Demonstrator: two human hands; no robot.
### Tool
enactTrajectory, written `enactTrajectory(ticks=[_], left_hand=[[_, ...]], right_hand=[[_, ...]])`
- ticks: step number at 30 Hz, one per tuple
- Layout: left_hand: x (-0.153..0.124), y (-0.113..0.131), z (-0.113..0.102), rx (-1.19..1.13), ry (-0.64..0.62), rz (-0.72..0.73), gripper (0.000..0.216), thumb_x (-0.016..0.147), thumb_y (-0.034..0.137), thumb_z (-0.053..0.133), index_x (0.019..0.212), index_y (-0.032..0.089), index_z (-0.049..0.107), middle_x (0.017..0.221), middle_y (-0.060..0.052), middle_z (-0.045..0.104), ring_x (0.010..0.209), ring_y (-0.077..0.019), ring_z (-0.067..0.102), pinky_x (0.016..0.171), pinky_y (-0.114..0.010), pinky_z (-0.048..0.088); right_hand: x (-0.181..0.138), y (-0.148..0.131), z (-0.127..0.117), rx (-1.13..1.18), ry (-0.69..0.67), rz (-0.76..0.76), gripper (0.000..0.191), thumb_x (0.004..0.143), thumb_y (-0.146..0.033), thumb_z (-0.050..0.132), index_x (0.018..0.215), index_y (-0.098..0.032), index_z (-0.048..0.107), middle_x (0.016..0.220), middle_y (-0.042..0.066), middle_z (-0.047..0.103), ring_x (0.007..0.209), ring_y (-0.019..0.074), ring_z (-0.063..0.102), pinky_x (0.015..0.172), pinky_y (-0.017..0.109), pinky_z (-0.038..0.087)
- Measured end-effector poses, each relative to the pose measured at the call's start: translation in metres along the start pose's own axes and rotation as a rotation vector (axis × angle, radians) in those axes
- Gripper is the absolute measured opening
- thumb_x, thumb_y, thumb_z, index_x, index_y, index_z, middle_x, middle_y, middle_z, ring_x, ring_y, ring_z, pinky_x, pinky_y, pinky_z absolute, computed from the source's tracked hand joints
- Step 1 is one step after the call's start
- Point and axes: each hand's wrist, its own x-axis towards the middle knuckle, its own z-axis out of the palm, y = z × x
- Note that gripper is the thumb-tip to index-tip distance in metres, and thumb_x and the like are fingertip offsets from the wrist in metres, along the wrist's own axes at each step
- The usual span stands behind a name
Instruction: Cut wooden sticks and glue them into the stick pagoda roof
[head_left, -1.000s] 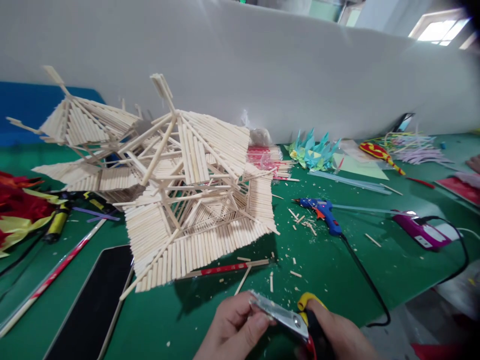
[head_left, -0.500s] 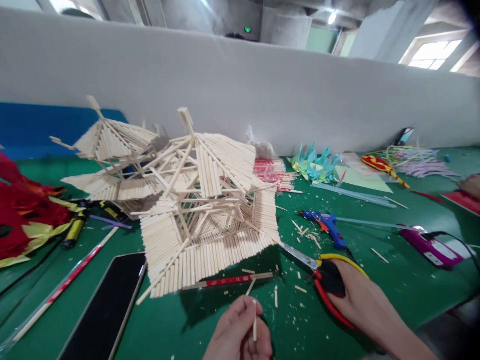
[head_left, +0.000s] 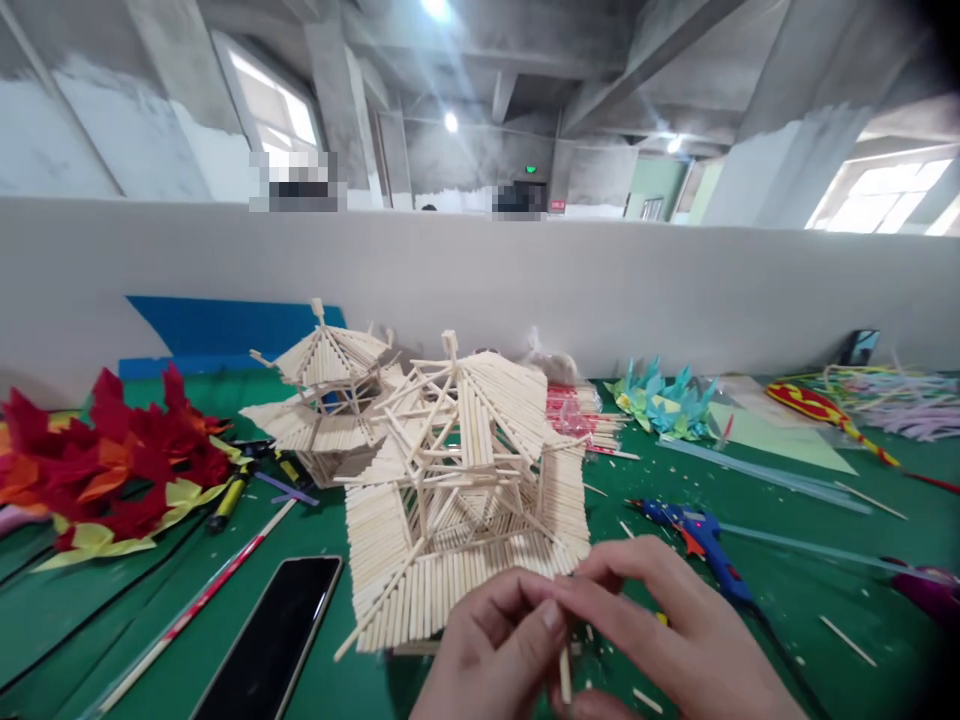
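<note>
Close to me, my left hand (head_left: 499, 645) pinches a short thin wooden stick (head_left: 565, 675), which points down between my hands. The fingers of my right hand (head_left: 667, 625) are bent in and meet the left fingertips at the same stick; its upper end is hidden. Just beyond them stands a pavilion model (head_left: 465, 540) built of wooden sticks, with a two-tiered roof whose upper tier is partly open framing. A second stick pavilion (head_left: 330, 365) stands behind it to the left. Only a bit of a yellow handle (head_left: 661, 618) shows under my right hand.
A blue glue gun (head_left: 697, 535) with a clear glue stick lies at right. On the left are a black phone (head_left: 270, 640), a wrapped stick pack (head_left: 202, 600) and red paper foliage (head_left: 112, 455). Turquoise paper leaves (head_left: 664, 400) sit behind, before a white partition (head_left: 420, 265).
My right hand has let go of the red-and-yellow-handled pliers and come left to meet my left hand at the stick. The view has tilted up and shifted left.
</note>
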Motion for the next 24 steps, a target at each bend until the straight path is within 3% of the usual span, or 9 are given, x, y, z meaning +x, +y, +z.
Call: enactTrajectory(ticks=[2,7,12,18,24], left_hand=[[0.004,0.010,0.001,0.003,0.027,0.055,0.021,0.060,0.033,0.075,0.067,0.015,0.066,0.058,0.000,0.057,0.052,-0.0070,0.045,0.050,-0.018,0.031],[0.011,0.027,-0.004,0.016,0.034,0.113,0.021,0.061,0.032,0.074,0.069,0.014,0.067,0.055,0.002,0.052,0.047,-0.0045,0.037,0.044,-0.016,0.026],[0.016,0.037,-0.004,-0.062,0.014,0.103,0.020,0.058,0.028,0.077,0.072,0.015,0.071,0.050,0.004,0.049,0.045,-0.0037,0.038,0.045,-0.014,0.030],[0.024,0.038,-0.014,-0.103,-0.034,0.137,0.023,0.055,0.030,0.078,0.074,0.019,0.072,0.052,0.001,0.061,0.042,-0.0051,0.049,0.044,-0.016,0.034],[0.036,0.039,-0.025,-0.091,-0.040,0.197,0.023,0.059,0.028,0.076,0.078,0.017,0.070,0.060,0.000,0.063,0.041,-0.0048,0.052,0.043,-0.016,0.032]], right_hand=[[0.018,0.000,0.004,0.004,0.006,-0.011,0.048,0.074,-0.030,0.060,0.120,-0.030,0.048,0.093,0.004,0.060,0.081,0.0177,0.058,0.068,0.027,0.051],[0.040,0.006,0.015,0.083,0.284,-0.084,0.043,0.075,-0.038,0.055,0.116,-0.029,0.049,0.096,0.005,0.055,0.080,0.0186,0.054,0.065,0.029,0.049],[0.059,0.006,0.002,0.101,0.166,-0.130,0.043,0.070,-0.029,0.064,0.111,-0.022,0.051,0.101,0.007,0.052,0.087,0.0196,0.052,0.071,0.031,0.048],[0.081,0.017,-0.003,0.079,0.268,-0.143,0.038,0.073,-0.023,0.062,0.109,-0.017,0.053,0.106,0.008,0.048,0.099,0.0203,0.048,0.083,0.033,0.045],[0.100,0.025,-0.001,-0.042,0.170,-0.152,0.036,0.078,-0.027,0.056,0.112,-0.017,0.051,0.111,0.010,0.045,0.103,0.0231,0.044,0.087,0.041,0.040]])
